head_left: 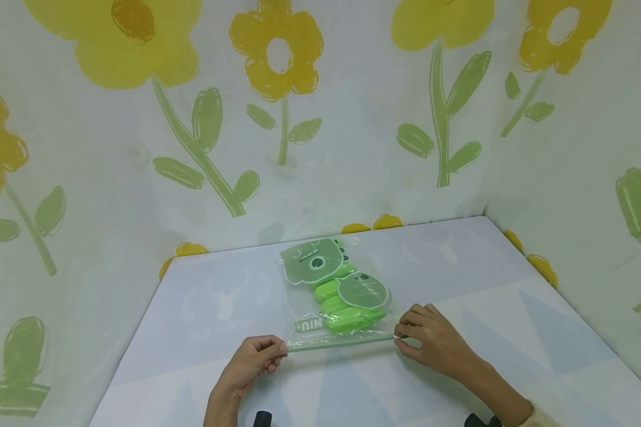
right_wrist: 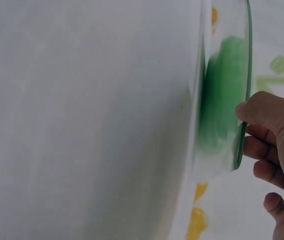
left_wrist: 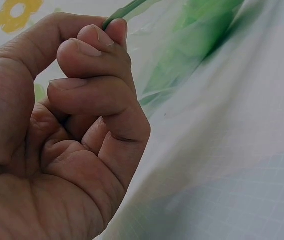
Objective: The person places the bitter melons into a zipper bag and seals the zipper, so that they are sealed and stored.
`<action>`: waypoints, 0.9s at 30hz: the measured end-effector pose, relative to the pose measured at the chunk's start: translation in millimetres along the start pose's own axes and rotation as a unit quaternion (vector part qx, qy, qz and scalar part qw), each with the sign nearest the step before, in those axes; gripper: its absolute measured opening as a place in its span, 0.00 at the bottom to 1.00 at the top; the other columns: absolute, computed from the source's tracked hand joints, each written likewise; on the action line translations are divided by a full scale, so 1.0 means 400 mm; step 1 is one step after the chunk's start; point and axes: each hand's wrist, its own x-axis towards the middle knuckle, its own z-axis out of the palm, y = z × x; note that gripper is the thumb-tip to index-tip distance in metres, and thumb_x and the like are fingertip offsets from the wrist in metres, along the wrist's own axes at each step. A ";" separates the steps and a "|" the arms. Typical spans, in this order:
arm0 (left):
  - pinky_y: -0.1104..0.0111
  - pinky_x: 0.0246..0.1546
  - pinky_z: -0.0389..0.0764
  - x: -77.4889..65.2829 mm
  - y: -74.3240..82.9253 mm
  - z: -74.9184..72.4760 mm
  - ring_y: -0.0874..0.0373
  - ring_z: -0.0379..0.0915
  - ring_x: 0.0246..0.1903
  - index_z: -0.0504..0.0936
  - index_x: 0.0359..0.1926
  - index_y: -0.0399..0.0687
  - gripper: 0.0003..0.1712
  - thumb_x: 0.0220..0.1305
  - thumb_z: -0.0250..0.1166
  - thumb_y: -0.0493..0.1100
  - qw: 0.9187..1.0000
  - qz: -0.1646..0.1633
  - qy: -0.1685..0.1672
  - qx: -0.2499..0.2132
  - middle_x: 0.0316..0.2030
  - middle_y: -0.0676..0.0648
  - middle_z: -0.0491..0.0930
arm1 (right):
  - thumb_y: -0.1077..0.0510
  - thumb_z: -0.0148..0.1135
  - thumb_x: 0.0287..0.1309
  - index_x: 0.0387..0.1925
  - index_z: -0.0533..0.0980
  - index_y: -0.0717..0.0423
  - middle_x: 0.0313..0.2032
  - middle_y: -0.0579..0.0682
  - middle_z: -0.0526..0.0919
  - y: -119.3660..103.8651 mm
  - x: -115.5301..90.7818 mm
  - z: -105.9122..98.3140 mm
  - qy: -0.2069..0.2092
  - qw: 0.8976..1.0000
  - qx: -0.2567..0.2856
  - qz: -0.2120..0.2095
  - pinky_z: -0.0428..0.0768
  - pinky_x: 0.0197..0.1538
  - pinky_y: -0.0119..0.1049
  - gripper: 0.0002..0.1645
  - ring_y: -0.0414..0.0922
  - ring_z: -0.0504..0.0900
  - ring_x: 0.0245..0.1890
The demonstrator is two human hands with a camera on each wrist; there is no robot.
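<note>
A clear zip bag printed with green cartoon shapes lies on the table, its green-edged opening facing the person. Bright green, lumpy contents show through the plastic; their kind is hidden by the print. The left hand pinches the left end of the green zip strip between thumb and forefinger, its other fingers curled inward. Near the strip's right end, the right hand pinches it with thumb and fingertips. In the right wrist view, the green strip runs past the thumb and a short end sticks out below.
The pale table has faint triangle patterns and printed lettering. Behind and beside it hangs a white curtain with yellow flowers and green leaves. Black objects show at the bottom edge close to the wrists.
</note>
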 end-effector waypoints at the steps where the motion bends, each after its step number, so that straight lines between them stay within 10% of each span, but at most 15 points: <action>1: 0.74 0.23 0.68 0.000 0.000 0.000 0.63 0.66 0.20 0.83 0.35 0.35 0.12 0.67 0.66 0.42 1.000 0.000 0.000 0.000 0.22 0.51 0.74 | 0.61 0.81 0.35 0.27 0.84 0.48 0.32 0.37 0.80 0.001 -0.001 0.000 -0.001 1.000 -0.001 0.000 0.67 0.38 0.32 0.13 0.38 0.74 0.35; 27: 0.73 0.23 0.68 -0.001 0.005 -0.003 0.63 0.65 0.20 0.82 0.36 0.32 0.14 0.67 0.66 0.42 1.000 -0.004 0.008 0.005 0.22 0.50 0.74 | 0.61 0.81 0.35 0.27 0.84 0.48 0.32 0.37 0.80 0.011 -0.020 -0.024 -0.007 1.000 -0.011 0.011 0.68 0.37 0.33 0.14 0.38 0.74 0.35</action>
